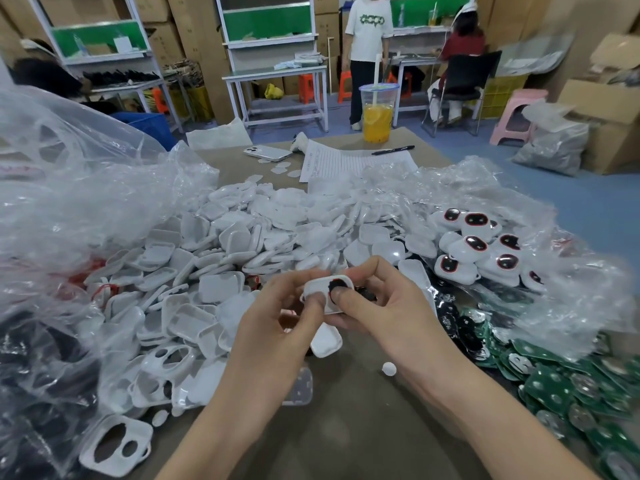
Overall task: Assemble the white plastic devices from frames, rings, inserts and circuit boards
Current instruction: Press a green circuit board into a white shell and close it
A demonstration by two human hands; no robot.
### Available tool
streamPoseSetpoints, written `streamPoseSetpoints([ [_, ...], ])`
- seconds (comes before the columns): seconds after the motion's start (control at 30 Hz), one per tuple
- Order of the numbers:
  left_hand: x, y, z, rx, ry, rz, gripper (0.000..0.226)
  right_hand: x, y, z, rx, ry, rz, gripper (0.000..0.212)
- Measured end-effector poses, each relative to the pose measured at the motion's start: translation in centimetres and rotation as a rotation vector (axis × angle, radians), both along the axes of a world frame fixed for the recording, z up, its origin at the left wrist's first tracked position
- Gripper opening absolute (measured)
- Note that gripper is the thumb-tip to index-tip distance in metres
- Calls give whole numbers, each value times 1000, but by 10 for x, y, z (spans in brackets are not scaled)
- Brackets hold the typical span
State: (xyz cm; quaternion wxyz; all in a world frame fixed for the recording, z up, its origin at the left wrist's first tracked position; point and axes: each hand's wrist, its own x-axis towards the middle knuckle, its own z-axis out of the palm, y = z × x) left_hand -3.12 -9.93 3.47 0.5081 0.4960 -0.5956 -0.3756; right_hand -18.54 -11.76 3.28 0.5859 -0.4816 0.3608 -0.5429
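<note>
Both forearms are cut off by the bottom edge, and above the table (349, 431) the left hand (273, 310) and right hand (391, 306) together pinch a white frame (317, 286), thumbs pressed on its face and half hiding a black insert (337, 284), with the heap of white shells (239, 237) beyond.

Ahead of you, a blue floor (595, 209) runs to stacked cardboard boxes (187, 29); white workbenches (273, 73) (green back panels) line them, and a pink stool (519, 112) stands at your right.
</note>
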Motion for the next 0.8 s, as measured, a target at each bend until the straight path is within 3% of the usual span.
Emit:
streamPoseSetpoints([
  [0.13, 4, -4, -2, 16, -35, 21, 21, -1, 0, 3, -34, 92, -28, 13],
  [0.33, 4, 0, 0, -3, -76, -14, 34, -5, -3, 0, -38, 237, -48, 10],
  [0.5, 4, -3, -7, 11, -109, 10, 25, -8, -8, -5, 2, 311, -65, 9],
  [0.8, 12, 5, -11, -108, -415, 69, 14, -13, 1, -4, -75, 505, -90, 8],
])
